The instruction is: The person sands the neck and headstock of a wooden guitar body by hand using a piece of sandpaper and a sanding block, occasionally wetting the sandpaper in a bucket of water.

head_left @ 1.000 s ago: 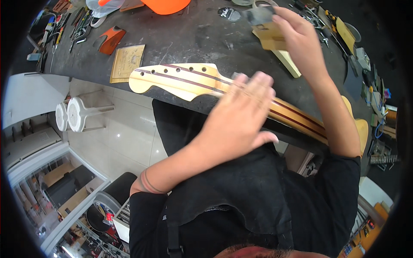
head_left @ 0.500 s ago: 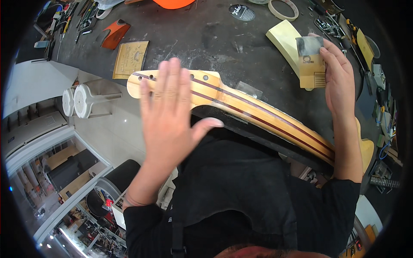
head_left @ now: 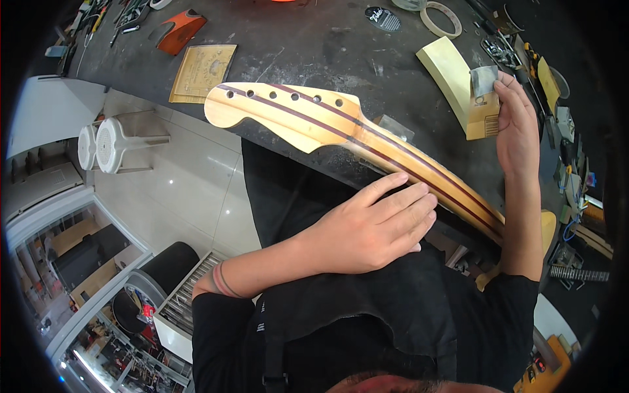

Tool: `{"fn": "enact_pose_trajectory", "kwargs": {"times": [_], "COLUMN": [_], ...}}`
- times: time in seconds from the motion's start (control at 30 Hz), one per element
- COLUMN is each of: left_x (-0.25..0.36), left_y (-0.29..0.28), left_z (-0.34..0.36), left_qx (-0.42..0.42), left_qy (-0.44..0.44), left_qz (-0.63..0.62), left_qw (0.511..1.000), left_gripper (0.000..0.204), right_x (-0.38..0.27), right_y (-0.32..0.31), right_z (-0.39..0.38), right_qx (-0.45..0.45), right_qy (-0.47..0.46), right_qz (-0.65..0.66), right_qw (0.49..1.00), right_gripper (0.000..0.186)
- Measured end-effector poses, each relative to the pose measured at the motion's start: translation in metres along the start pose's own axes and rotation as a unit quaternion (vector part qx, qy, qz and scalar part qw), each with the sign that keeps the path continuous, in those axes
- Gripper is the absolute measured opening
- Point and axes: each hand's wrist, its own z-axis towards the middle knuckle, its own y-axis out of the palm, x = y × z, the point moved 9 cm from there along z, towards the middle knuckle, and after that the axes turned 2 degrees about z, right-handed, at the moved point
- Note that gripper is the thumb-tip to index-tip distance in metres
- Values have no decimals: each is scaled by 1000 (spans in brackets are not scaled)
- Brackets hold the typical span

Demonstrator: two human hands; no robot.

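A pale wooden guitar neck (head_left: pixel 301 124) with two dark lengthwise stripes lies across the workbench, its headstock with several tuner holes to the left. The fingertips of my left hand (head_left: pixel 370 229) reach the near edge of its shaft; the fingers are stretched out and hold nothing. At the right, my right hand (head_left: pixel 517 131) pinches a folded piece of sandpaper (head_left: pixel 485 111), brown on its back with a grey patch at the top. Behind the sandpaper is a pale yellow curved block (head_left: pixel 442 72). My right forearm covers part of the neck's far right end.
Beyond the headstock lie a brown printed sheet (head_left: pixel 203 69) and an orange block (head_left: pixel 180 33). A tape roll (head_left: pixel 440 19) and a dark oval sticker (head_left: pixel 382 19) are at the back. Tools crowd the right side. White stools (head_left: pixel 118 144) stand on the floor at left.
My left hand has moved from over the headstock, rightward and nearer, to the neck's shaft, uncovering the tuner holes. My right hand still holds the sandpaper, and the view has shifted slightly.
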Motion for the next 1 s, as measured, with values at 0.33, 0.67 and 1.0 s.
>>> {"fn": "enact_pose_trajectory", "kwargs": {"times": [0.33,0.67,1.0], "left_x": [-23,-65,-78], "left_y": [-36,1,-14], "left_z": [-32,-59,-67], "left_qx": [78,115,162], "left_qy": [-82,-345,-338], "left_qz": [-114,-610,-432], "left_qw": [987,704,820], "left_gripper": [31,29,24], "right_x": [-68,-41,-39], "right_y": [85,192,181], "right_z": [-124,-196,-155], "right_qx": [24,-108,-107], "right_qy": [-261,-383,-328], "right_qz": [-184,-514,-487], "right_qw": [947,760,802], "right_gripper": [17,45,43]}}
